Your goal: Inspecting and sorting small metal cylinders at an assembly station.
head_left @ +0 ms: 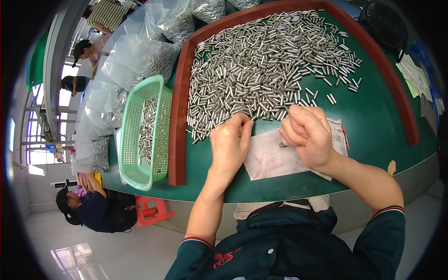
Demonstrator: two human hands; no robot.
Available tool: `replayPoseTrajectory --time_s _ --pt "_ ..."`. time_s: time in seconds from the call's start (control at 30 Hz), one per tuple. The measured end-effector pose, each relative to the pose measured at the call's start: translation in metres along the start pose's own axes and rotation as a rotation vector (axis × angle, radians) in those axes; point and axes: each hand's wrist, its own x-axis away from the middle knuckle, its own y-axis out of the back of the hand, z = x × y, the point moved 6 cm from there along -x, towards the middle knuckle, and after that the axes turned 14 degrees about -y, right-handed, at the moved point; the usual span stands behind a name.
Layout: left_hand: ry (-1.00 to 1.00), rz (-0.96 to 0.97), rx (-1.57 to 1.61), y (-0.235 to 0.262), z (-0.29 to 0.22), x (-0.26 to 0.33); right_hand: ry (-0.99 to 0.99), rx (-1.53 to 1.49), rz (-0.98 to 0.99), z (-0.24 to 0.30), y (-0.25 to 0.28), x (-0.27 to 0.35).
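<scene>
Hands at work over a green-topped bench point(373, 126) bordered by a raised reddish-brown rim point(179, 93). Small shiny steel cylindrical pins point(266, 65) lie heaped and scattered across the far part of the green surface, densest toward the left rim, thinning out to the right.

Left hand point(229, 144): palm down, fingertips bunched at the near edge of the pin heap, touching the nearest pins. Grip pinched together on the pins there; how many it holds cannot be told.

Right hand point(305, 133): raised just above the bench, curled into a loose fist, knuckles up. Grip clenched; a small dark bit shows at the thumb side, but what it is cannot be made out.

White, smudged cloth sheet point(270, 158) lies flat on the bench under and between both hands, near the front edge.

Left of the rim: a pale green perforated plastic basket point(135, 135), tilted on its long side, with more steel pins inside. Beyond it, several clear plastic bags point(135, 56) of the same pins are piled up against the rim.

Far right of the bench: loose paper sheets point(414, 74) and a black round fan point(385, 21).

On the floor at lower left, a person in dark clothes point(93, 210) sits beside a red plastic stool point(151, 210). Other people are visible further back on the left.
</scene>
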Motion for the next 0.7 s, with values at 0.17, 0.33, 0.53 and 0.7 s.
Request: replayPoseTrajectory --time_s 0.17,0.33,0.53,0.7 --pt "-0.142 0.296 0.332 0.002 -0.015 0.007 -0.014 -0.001 -0.015 -0.002 0.002 0.001" --pt "-0.039 0.211 0.264 0.003 -0.014 0.006 0.008 0.012 -0.009 0.002 0.000 0.001" --pt "-0.147 0.160 0.196 -0.009 -0.028 0.014 0.013 0.012 -0.010 0.002 0.000 0.001" --pt "-0.128 0.197 0.206 -0.011 -0.034 0.015 0.012 -0.011 -0.016 0.003 0.001 0.003"
